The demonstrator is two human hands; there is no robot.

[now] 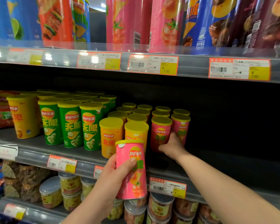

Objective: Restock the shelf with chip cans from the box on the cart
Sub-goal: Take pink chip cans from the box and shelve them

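My left hand (113,177) grips a pink chip can (132,175) with a yellow lid, held upright in front of the middle shelf's edge. My right hand (171,147) reaches onto the middle shelf (39,152) and holds the lower part of a pink can (160,131) standing at the front of the pink row. Another pink can (181,126) stands just right of it, with more lids behind. Orange cans (111,135) and green cans (90,125) stand in rows to the left. The box and cart are out of view.
The shelf space right of the pink cans is dark and open. Tall chip cans (128,21) fill the top shelf above a rail of price tags (153,64). Clear-lidded snack tubs (69,188) sit on the shelf below. A yellow can (23,117) stands far left.
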